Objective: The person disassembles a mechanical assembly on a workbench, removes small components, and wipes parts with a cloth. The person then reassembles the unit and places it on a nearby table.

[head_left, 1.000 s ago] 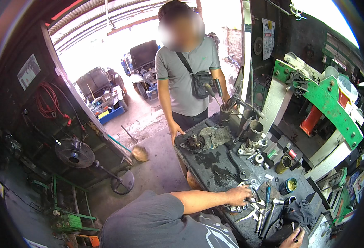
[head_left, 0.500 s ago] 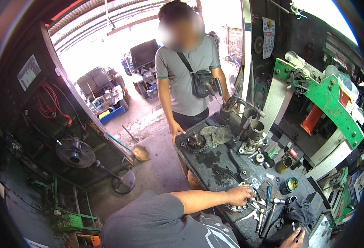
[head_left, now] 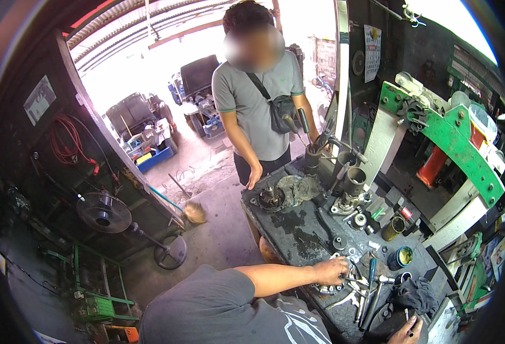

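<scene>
My left hand (head_left: 330, 271) reaches across the workbench (head_left: 287, 246), its fingers closed over a metal part (head_left: 328, 289); what they pinch is too small to make out. Beside it lie several wrenches and pliers (head_left: 353, 295), a blue-handled screwdriver (head_left: 372, 268) and a hammer (head_left: 373, 307). Low at the bench's near right, my right hand (head_left: 407, 331) is closed around a slim metal piece (head_left: 406, 314) whose kind I cannot tell. A dark cloth (head_left: 416, 295) lies just beyond that hand.
Across the bench stands a person (head_left: 264, 109), near a greasy round part (head_left: 271, 198) and a crumpled rag (head_left: 298, 189). Metal cylinders (head_left: 354, 180), an open tin (head_left: 400, 258) and a green-and-white press frame (head_left: 453, 132) are to the right. A fan (head_left: 104, 212) stands left.
The other person's hand has lifted off the bench corner and shifted slightly right, their body leaning a little. My left hand has moved only slightly; my right hand stays nearly in place.
</scene>
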Demonstrator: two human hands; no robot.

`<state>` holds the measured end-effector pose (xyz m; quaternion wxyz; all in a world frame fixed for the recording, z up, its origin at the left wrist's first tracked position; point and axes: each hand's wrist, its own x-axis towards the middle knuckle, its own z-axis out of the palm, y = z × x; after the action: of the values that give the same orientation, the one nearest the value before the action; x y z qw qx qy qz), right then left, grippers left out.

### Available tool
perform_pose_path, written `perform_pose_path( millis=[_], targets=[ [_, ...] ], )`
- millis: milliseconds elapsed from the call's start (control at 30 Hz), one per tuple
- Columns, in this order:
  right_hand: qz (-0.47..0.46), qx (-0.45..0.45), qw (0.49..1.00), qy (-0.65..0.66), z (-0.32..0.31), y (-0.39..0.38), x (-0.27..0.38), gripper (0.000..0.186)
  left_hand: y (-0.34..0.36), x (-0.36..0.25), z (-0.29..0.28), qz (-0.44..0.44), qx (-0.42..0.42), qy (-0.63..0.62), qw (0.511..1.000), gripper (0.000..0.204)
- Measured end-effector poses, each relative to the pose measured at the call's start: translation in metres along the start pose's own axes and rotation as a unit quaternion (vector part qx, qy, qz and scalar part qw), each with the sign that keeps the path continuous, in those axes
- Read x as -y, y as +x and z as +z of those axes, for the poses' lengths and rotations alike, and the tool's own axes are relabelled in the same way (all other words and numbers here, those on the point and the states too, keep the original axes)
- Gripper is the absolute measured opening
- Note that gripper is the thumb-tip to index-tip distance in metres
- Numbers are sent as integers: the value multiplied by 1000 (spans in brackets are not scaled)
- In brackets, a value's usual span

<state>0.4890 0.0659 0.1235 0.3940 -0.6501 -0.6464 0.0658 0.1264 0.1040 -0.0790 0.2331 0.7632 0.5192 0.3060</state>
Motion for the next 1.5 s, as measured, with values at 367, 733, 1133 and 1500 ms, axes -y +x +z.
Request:
perform_pose_path(
  millis=[367,733,1133,1500],
  targets=[
    [-6,0,1000,5,0,1,1,34,0,1,-2,18,36,2,999,26],
    [-32,-61,995,73,10,-10,-27,38,2,9,-10,41,76,46,995,29],
    [-208,327,907,-164,122,-43,105,24,8,-1,-33,38,81,26,996,42],
    [-325,391,838,-200,181,-17,110,17,4,13,-33,94,45,-18,994,36]
  ],
)
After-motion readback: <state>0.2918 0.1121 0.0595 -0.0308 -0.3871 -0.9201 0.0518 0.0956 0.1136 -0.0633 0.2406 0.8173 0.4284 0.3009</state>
